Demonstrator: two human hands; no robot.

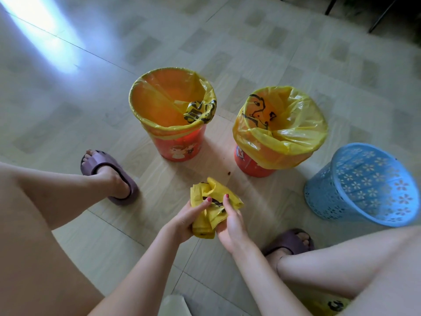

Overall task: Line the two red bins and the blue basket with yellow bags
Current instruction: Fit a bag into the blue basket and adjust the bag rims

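Two red bins stand on the tiled floor. The left red bin has a yellow bag stretched tight over its rim. The right red bin wears a looser yellow bag draped over its top. A blue perforated basket stands at the right with no bag in it. In front of the bins, my left hand and my right hand both grip a crumpled, folded yellow bag held above the floor.
My feet in purple slippers rest at the left and lower right, with my bare knees framing the view. More yellow bag material lies near the bottom right. Dark furniture legs stand at the top right.
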